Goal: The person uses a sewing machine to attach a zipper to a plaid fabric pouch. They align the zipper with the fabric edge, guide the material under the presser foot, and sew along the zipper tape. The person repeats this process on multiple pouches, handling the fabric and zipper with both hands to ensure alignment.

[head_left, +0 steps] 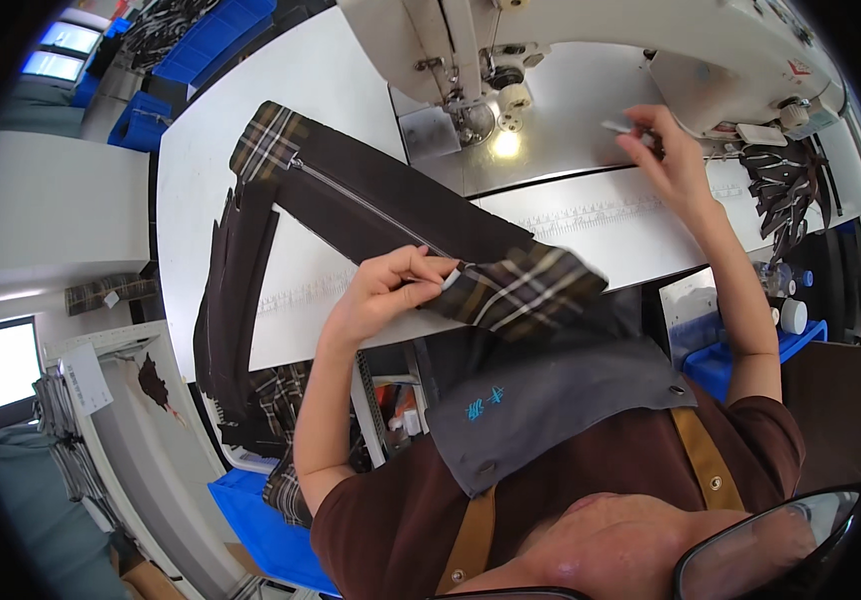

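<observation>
My left hand [383,292] pinches a dark fabric strip [401,190] near its closer end, where a plaid section [536,285] hangs over the table's front edge, smeared by motion. A long zipper [361,205] runs along the strip. Beside my left fingertips shows a small white bit that I cannot make out. My right hand [673,165] is raised over the metal plate to the right, its fingers closed round a small dark tool with a pale tip [615,127]; its kind is unclear. At the strip's far end sits another plaid section [269,140].
A sewing machine [451,60] stands behind the strip, its lamp lit near the needle. More dark fabric [236,300] drapes off the table's left edge. Zippers hang in a bundle [786,190] at right. Blue bins [271,530] stand below left and at the back left.
</observation>
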Available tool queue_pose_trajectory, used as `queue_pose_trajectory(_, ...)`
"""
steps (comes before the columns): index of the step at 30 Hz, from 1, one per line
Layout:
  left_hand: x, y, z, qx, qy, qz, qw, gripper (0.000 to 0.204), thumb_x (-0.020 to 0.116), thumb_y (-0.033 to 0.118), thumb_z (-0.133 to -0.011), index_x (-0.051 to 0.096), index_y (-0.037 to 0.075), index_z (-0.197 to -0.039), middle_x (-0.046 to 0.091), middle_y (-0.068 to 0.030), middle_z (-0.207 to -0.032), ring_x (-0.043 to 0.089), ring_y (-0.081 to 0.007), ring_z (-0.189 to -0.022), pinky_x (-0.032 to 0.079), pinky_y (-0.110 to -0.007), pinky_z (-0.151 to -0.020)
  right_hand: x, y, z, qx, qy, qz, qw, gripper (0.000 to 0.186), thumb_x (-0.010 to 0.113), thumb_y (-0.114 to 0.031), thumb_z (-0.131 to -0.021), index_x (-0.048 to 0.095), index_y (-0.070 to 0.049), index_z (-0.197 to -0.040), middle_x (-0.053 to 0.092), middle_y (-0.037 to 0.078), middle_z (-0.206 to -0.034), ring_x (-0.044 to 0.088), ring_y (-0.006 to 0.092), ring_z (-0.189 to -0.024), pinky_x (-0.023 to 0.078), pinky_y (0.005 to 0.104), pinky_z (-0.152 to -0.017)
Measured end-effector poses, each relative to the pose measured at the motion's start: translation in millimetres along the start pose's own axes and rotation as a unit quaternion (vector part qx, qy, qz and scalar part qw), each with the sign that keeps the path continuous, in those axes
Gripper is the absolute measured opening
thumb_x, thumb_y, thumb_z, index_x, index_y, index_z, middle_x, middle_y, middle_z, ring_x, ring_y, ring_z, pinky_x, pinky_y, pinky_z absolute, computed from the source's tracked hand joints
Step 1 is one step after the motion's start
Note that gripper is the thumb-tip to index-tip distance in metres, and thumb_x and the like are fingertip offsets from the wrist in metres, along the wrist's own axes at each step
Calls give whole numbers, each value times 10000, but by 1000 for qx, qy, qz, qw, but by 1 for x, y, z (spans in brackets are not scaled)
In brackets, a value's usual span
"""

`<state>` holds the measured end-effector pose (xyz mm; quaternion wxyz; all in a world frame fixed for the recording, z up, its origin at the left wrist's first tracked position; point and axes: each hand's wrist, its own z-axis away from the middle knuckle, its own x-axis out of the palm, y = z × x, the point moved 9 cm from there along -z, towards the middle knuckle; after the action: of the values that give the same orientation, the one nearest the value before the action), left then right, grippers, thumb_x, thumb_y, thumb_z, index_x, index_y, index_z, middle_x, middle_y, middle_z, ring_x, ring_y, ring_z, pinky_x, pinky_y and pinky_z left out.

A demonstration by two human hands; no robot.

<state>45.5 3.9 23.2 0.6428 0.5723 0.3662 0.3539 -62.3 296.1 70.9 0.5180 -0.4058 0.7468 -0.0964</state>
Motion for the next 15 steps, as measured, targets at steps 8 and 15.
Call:
queue_pose_trajectory(8,6,-5,12,12,41,66,997,44,600,34,-838,583,22,-876,658,-136,-1040,601,-178,-1033,247,-351,-1074,87,-159,7,-407,-152,94,895,216,667,-192,-738,555,-87,-890,545,41,-756,583,213,-634,464,335,-572)
queue_pose_trajectory(15,10,-1,17,42,20,107,993,34,574,75,-855,559,45,-860,656,-183,-1056,592,-236,-1075,236,-370,-1069,86,-133,-4,-347,-127,129,920,247,688,-202,-737,569,-79,-915,555,25,-764,577,204,-624,462,330,-561)
